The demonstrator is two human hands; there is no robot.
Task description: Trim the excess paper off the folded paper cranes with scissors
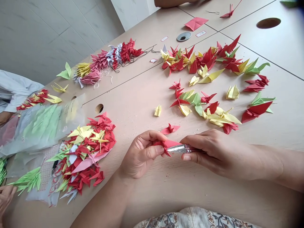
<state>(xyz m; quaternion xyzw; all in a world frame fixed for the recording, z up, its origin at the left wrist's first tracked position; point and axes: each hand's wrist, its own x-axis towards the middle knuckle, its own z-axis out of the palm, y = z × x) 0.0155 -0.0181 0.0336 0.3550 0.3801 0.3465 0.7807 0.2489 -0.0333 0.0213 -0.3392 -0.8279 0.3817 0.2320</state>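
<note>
Between thumb and fingers, my left hand (144, 153) pinches a red paper crane (169, 145) above the table's near side. My right hand (209, 152) is closed around small thread snips (181, 148). Their pointed metal blades lie against the crane's red paper; whether they cut into it I cannot tell. Just beyond my hands rests another red crane (170, 129). A little farther off stands a small yellow folded piece (157, 110). To the right of it, red, yellow and green cranes (201, 107) lie in a curved row.
A mixed heap of folded cranes (87, 155) lies left of my hands, beside plastic bags (42, 123) of folded paper. Strung cranes (111, 60) lie at the far left. More cranes (204, 60) line the far right. Other people's hands (7, 196) show at the left edge.
</note>
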